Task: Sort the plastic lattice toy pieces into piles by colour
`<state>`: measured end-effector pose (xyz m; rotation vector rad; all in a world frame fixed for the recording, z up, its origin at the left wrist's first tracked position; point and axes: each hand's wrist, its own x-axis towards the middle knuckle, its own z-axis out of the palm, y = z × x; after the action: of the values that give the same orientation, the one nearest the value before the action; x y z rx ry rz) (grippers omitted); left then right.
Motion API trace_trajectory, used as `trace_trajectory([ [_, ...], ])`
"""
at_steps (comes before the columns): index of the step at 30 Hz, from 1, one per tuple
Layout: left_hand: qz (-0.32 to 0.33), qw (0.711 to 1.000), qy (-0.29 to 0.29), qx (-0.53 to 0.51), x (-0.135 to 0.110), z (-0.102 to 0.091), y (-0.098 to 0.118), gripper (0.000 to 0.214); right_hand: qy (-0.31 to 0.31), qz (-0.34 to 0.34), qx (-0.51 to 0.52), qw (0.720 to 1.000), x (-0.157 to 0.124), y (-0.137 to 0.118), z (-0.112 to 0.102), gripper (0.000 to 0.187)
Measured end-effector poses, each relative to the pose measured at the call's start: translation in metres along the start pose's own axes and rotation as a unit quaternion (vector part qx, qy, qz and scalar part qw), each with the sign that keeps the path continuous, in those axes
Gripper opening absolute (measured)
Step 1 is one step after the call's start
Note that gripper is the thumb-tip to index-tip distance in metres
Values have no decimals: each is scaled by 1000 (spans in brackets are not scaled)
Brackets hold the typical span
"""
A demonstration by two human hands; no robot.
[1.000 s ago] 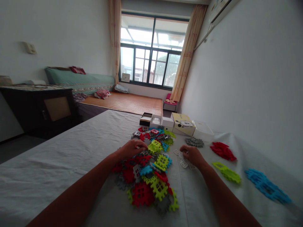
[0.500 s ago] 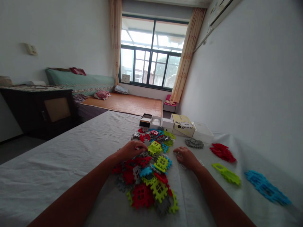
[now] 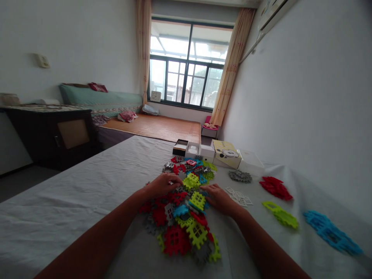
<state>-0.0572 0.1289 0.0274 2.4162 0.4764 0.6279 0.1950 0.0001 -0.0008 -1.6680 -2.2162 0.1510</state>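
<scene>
A heap of plastic waffle tiles (image 3: 186, 209) in red, lime, blue and grey lies on a white sheet (image 3: 87, 193). My left hand (image 3: 162, 185) rests curled on the heap's far left side, fingertips down among the tiles. My right hand (image 3: 218, 198) lies on the heap's right edge, fingers bent onto a lime tile (image 3: 197, 200). What either hand holds, if anything, is hidden. Just right of my right hand lie white tiles (image 3: 240, 196).
Sorted groups lie to the right: grey tiles (image 3: 240, 176), red tiles (image 3: 275, 187), lime tiles (image 3: 280, 214), blue tiles (image 3: 331, 232). Boxes (image 3: 223, 154) line the far edge. A white wall runs along the right. A dark cabinet (image 3: 49, 133) stands left.
My right hand has moved left from the white tiles to the edge of the heap, leaving the white tiles uncovered. My left hand has stayed in place.
</scene>
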Motion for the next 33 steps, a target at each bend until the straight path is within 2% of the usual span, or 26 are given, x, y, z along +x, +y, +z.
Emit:
trace_trajectory([
  [3, 2, 1000, 1, -5, 0, 1, -1, 25, -3, -2, 50, 999, -3, 3, -2, 49],
  [12, -1, 1000, -3, -6, 0, 1, -2, 25, 4, 128, 138, 982, -4, 16, 0, 38],
  [18, 8, 1000, 2, -2, -1, 0, -2, 24, -18, 142, 161, 977, -8, 21, -10, 9],
  [21, 6, 1000, 3, 2, -1, -1, -1, 24, 0, 159, 214, 964, -15, 34, -26, 16],
  [26, -1, 1000, 2, -8, 0, -1, 1, 25, 27, 250, 257, 933, -36, 65, -52, 30],
  [31, 5, 1000, 1, -3, 0, -2, 2, 24, 41, 328, 280, 901, -50, 82, -64, 35],
  [33, 9, 1000, 0, 3, 0, -2, 1, 25, 43, 337, 292, 894, -53, 85, -67, 41],
])
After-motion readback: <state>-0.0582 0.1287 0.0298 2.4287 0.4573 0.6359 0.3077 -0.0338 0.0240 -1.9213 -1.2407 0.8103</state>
